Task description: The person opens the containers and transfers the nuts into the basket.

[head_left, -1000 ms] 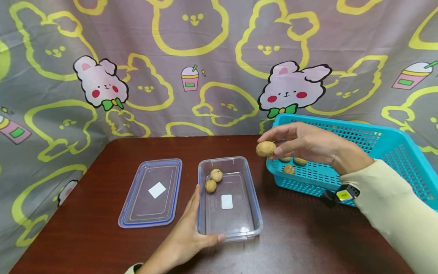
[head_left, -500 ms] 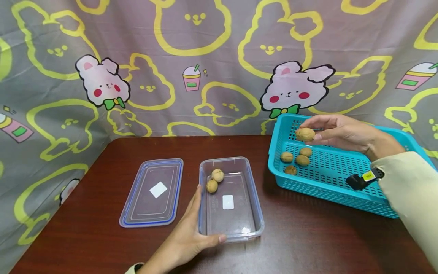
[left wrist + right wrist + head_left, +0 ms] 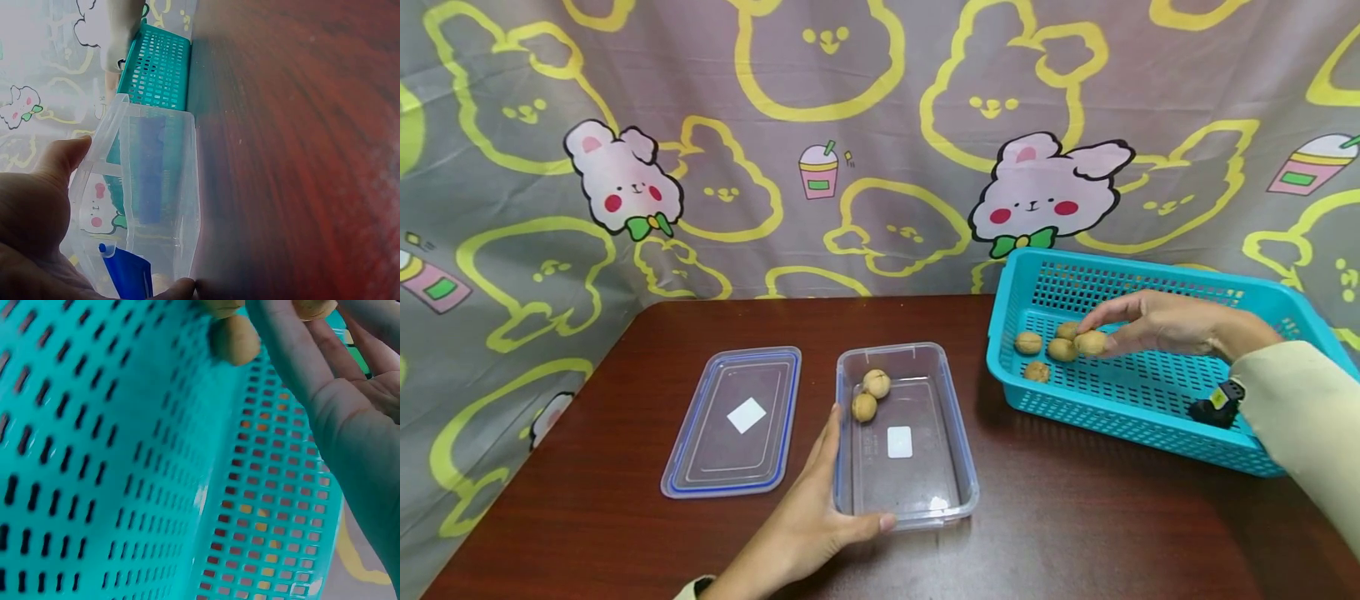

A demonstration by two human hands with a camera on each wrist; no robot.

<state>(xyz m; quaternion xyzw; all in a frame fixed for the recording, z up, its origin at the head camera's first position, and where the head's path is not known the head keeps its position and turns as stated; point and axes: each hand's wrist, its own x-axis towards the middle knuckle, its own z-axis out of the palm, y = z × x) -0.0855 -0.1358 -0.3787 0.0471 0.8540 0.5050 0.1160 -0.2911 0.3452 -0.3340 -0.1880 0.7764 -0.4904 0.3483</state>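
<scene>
My right hand (image 3: 1157, 325) is low inside the turquoise basket (image 3: 1138, 429), pinching a walnut (image 3: 1091, 342) between thumb and fingers. Right beside that nut lie other walnuts (image 3: 1062, 349) on the basket floor. In the right wrist view, the fingers cover part of the held nut, and another walnut (image 3: 236, 340) shows near the basket wall. My left hand (image 3: 811, 508) holds the near-left corner of a clear plastic food container (image 3: 917, 492), thumb over the front rim and fingers along the left side. Two walnuts (image 3: 870, 395) touch each other inside it.
A clear lid (image 3: 733, 462) with a blue seal and white label lies flat left of the container. The dark red-brown table (image 3: 602, 467) ends at a printed curtain (image 3: 760, 125) behind. The basket's raised rim surrounds the right hand's working space.
My right hand has carried its walnut rightward over the basket, then lowered it beside the other walnuts. My left hand, the container and its two walnuts have stayed put.
</scene>
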